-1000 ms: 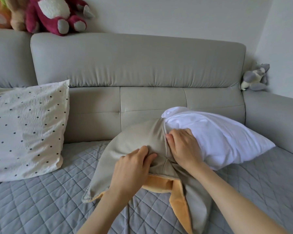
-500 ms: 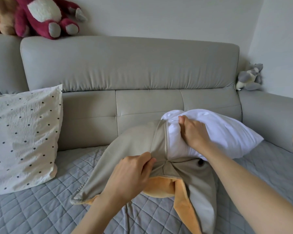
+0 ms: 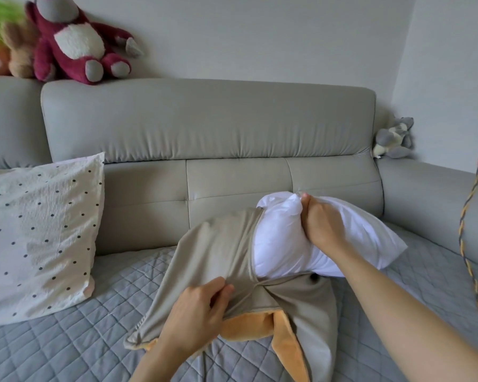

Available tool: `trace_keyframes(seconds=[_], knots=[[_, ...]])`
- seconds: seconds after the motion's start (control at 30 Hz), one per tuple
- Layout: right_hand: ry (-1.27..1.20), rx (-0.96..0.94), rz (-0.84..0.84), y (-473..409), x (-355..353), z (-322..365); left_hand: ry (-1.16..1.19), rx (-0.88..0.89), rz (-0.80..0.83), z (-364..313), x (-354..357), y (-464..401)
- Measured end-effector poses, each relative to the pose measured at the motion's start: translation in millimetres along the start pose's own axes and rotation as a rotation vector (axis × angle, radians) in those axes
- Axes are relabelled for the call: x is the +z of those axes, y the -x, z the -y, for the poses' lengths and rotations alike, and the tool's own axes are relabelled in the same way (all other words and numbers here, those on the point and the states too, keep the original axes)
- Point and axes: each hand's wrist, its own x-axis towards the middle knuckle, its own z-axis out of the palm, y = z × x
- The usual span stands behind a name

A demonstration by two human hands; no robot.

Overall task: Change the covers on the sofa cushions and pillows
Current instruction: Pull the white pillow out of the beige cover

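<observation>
Insert (image 3: 282, 244) lay right of cover (image 3: 218, 260) — right hand (image 3: 319, 227) gripped insert, left hand (image 3: 196, 312) pinched cover's mouth.

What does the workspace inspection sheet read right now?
Surface: grey quilted sofa cover, wrinkle-free where bare.
Job's things: white pillow insert partly inside beige cover; orange lining shows at the near edge.
Clutter: polka-dot pillow leaning on the backrest at left.
Hands: left hand pinches the cover; right hand grips the insert.
Cables: braided cord hanging at right.
Surroundings: red plush bear on the backrest, grey plush in the corner.
</observation>
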Motion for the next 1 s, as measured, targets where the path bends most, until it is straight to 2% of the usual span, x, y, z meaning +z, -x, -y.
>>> trace_keyframes(seconds=[0.13,0.2,0.33,0.4,0.47,0.53,0.57,0.6,0.67,0.7,0.73,0.8,0.83,0.87,0.93,1.0], knots=[[0.108,-0.428,-0.046,57,0,3,0.001,-0.243,0.148,26,0,14],[0.058,-0.5,-0.108,91,-1,-1,-0.023,-0.323,0.217,24,4,22],[-0.054,-0.438,-0.128,135,-6,-10,-0.083,-0.362,0.286,4,2,31],[-0.11,-0.399,-0.091,155,-10,-11,-0.201,-0.337,0.236,-11,-6,35],[-0.145,-0.408,-0.018,173,-13,-12,-0.186,-0.257,-0.033,-37,-20,36],[-0.134,-0.432,0.069,190,-19,-18,-0.198,-0.053,-0.353,-54,-32,24],[-0.143,-0.423,0.138,199,-22,-24,-0.252,0.031,-0.391,-59,-36,16],[-0.169,-0.387,0.241,206,-26,-30,-0.302,0.061,-0.317,-61,-38,7],[-0.246,-0.232,0.45,217,-38,-42,-0.399,-0.004,-0.059,-64,-30,-4],[-0.259,-0.147,0.539,218,-45,-48,-0.441,-0.029,0.017,-64,-21,-4],[-0.249,-0.082,0.605,217,-53,-51,-0.464,-0.034,0.036,-64,-11,0],[-0.205,-0.047,0.672,209,-72,-41,-0.529,-0.002,-0.048,-65,3,9],[-0.206,-0.065,0.653,204,-80,-29,-0.554,0.023,-0.109,-66,6,12],[-0.237,-0.085,0.566,200,-86,-16,-0.563,0.051,-0.178,-65,7,15],[-0.298,-0.152,0.254,188,-90,10,-0.559,0.096,-0.281,-63,6,18],[-0.18,-0.261,-0.011,177,-81,31,-0.535,0.124,-0.318,-62,3,23]])
